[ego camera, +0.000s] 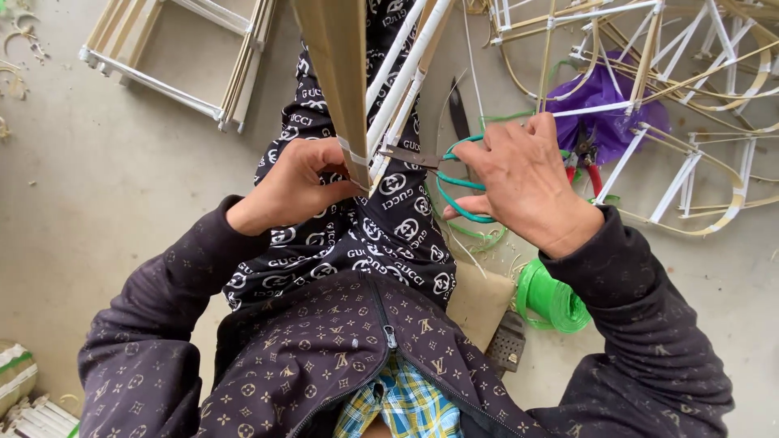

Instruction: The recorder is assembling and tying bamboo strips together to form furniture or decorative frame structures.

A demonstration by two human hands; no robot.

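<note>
Concrete floor [122,203] strewn with bamboo frames: a flat frame [174,61] at the upper left, curved frames [690,97] at the upper right around a purple bag [604,113]. A tan bamboo slat [333,65] and white-wrapped rods [410,73] rise over the person's lap. The left hand [296,191] is clamped on the slat's lower end. The right hand [527,182] grips green-handled scissors [454,182], blades touching the wrapped joint. A green tape roll [556,300] lies by the right sleeve.
</note>
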